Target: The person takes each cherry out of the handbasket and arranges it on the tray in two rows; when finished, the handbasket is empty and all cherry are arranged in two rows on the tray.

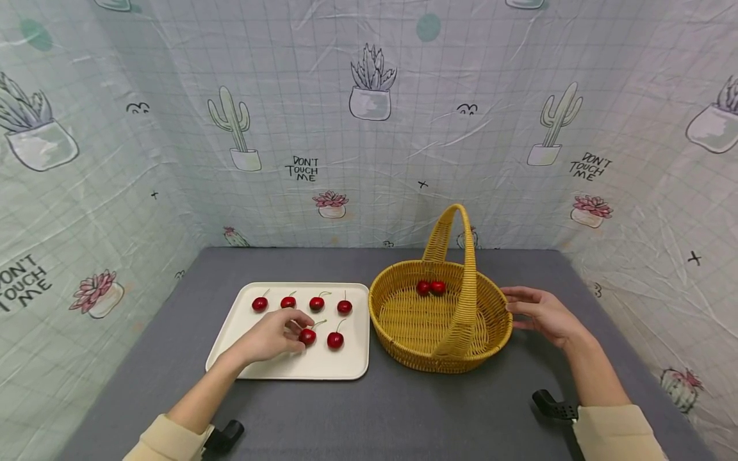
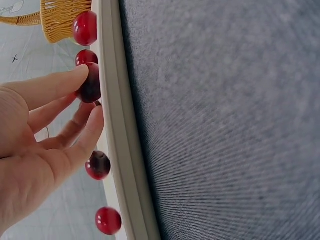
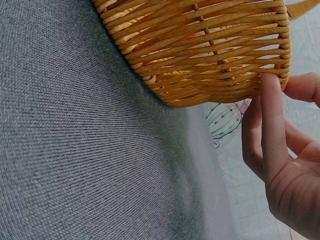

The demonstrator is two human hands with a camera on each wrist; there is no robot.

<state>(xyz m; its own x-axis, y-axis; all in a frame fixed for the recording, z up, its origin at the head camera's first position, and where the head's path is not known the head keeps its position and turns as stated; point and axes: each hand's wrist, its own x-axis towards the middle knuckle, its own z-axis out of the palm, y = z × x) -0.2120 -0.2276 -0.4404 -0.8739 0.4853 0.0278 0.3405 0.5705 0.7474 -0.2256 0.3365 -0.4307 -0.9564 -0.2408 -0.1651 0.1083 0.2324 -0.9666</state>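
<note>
Left grip pinches a cherry between its fingertips; right grip holds the basket.

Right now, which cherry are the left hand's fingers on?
The left cherry in the near row on the white tray; the left hand pinches only that one.

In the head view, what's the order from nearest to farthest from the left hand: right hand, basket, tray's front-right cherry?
1. Front-right cherry, just right of the left hand on the tray.
2. Basket, right of the tray.
3. Right hand, at the basket's right side.
</note>
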